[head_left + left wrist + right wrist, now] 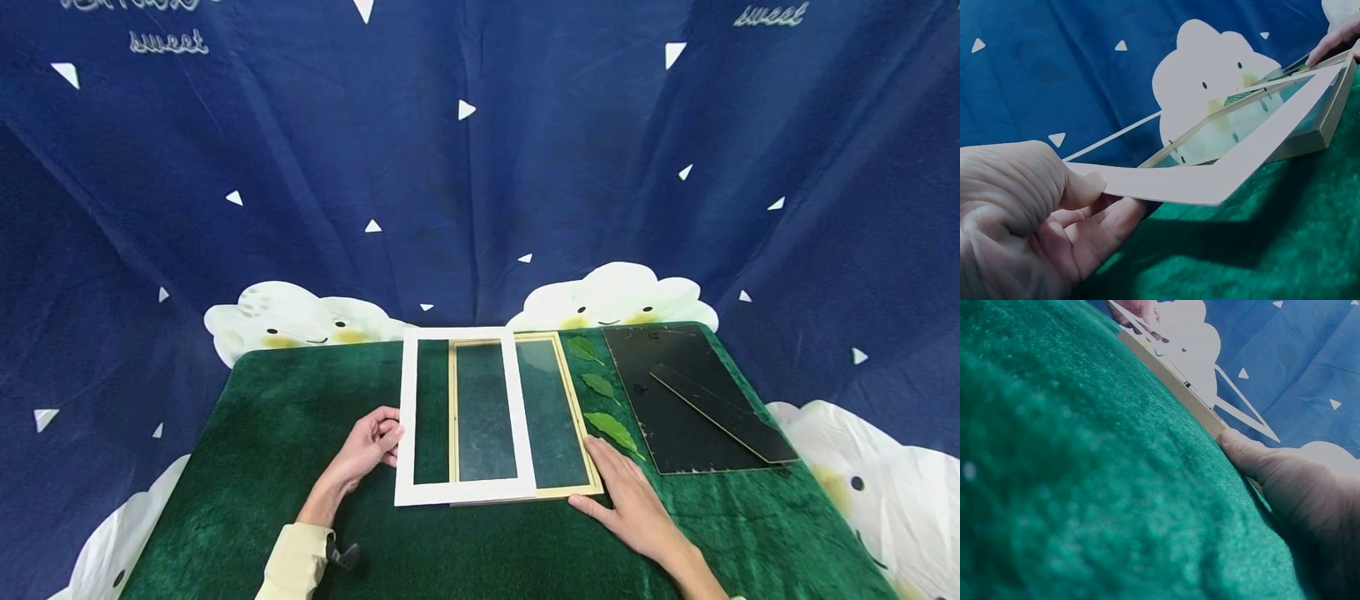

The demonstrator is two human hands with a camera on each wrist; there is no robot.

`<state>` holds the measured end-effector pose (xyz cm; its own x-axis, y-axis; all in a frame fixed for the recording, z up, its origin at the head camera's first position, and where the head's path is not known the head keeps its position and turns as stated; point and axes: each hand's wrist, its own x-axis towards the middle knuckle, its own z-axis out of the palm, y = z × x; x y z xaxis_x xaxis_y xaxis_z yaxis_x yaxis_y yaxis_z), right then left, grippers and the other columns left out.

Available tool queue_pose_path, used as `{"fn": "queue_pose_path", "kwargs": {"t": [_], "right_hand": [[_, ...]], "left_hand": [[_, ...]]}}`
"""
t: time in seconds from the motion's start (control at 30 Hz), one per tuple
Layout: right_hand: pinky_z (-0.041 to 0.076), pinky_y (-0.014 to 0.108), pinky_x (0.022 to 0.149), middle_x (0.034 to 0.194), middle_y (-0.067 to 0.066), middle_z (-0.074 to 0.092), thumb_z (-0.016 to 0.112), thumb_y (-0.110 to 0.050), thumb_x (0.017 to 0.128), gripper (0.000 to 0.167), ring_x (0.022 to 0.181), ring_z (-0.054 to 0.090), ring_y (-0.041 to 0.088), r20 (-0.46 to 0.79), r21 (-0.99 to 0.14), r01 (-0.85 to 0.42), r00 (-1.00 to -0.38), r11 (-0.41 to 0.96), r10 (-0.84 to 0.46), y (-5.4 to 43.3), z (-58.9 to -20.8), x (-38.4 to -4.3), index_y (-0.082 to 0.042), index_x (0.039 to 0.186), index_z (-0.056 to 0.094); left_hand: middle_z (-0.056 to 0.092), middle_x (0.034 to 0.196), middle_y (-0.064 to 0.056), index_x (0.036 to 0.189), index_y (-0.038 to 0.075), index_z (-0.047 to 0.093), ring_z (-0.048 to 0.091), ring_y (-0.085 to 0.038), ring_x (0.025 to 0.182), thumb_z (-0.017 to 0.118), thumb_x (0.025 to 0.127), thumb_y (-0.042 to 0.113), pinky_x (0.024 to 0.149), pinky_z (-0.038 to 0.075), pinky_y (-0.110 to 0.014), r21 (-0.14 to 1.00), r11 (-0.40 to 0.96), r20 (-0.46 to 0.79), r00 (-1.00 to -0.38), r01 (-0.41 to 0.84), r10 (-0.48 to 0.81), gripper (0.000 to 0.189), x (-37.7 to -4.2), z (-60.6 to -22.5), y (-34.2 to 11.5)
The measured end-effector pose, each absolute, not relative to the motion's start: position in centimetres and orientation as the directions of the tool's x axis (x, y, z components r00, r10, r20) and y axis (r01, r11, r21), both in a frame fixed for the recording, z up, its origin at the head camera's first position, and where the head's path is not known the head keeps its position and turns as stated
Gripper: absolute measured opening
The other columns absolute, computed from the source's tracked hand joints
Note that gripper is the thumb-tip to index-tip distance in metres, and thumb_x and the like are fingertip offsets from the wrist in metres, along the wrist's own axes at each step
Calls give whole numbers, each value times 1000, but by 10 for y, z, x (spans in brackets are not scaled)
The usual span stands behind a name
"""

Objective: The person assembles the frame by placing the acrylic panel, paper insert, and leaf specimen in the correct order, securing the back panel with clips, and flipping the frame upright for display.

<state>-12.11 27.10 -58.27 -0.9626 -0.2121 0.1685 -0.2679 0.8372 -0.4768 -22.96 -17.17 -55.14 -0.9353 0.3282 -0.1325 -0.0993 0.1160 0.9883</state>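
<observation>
My left hand (pixel 366 450) pinches the left edge of a white rectangular mat board (pixel 406 417) between thumb and fingers. In the left wrist view, the mat (pixel 1166 182) tilts up over the cloth and its far side lies across the frame. The pale wooden picture frame (pixel 576 406) lies on the table, its left part under the mat, with a clear pane (pixel 551 417) inside. At the frame's lower right corner, my right hand (pixel 630 504) rests with fairly straight fingers along the side. Its thumb touches the front edge of the frame (pixel 1172 381) in the right wrist view.
Three green leaves (pixel 611 432) lie in a column right of the frame. Beyond them is a black backing board (pixel 637 358) with a stand strip (pixel 720 417) on it. Green plush cloth (pixel 300 400) covers the table; a blue patterned curtain (pixel 420 167) hangs behind.
</observation>
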Motion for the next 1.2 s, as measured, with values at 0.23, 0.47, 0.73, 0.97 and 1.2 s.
{"fn": "queue_pose_path", "kwargs": {"t": [0.23,0.47,0.73,0.97,1.2], "right_hand": [[29,63,115,166,15,38,67,-66,93,96,151,37,38,163,-477,-256,-966,841,-202,270,-581,-121,-11,164,32],[28,63,116,166,14,37,66,-67,93,97,152,35,37,160,-468,-257,-966,846,-205,270,-581,-122,-12,164,32],[30,62,115,165,14,40,68,-66,92,96,152,37,37,180,-464,-267,-962,845,-205,269,-583,-121,-11,163,35],[30,62,115,165,13,39,66,-68,92,97,152,37,37,167,-466,-256,-966,847,-200,269,-584,-121,-11,164,34],[30,62,116,166,13,39,67,-67,92,97,152,36,36,169,-463,-265,-963,846,-209,271,-584,-121,-11,164,34]], "left_hand": [[71,92,-9,128,-7,53,67,-18,68,55,107,2,60,61,-30,985,145,-136,-941,-94,310,23,-234,-549,-157],[71,91,-8,127,-6,54,67,-17,68,56,106,1,59,62,-31,984,122,-159,-940,-127,303,23,-233,-553,-146],[73,93,-8,128,-7,56,69,-18,68,58,106,3,60,62,-33,984,118,-161,-943,-132,290,25,-230,-554,-139],[73,92,-7,128,-9,55,68,-15,66,58,106,4,59,62,-30,984,94,-171,-944,-150,283,26,-230,-557,-134],[73,92,-9,126,-11,56,67,-12,64,59,105,3,58,61,-27,988,64,-154,-946,-141,286,25,-228,-560,-128]]}}
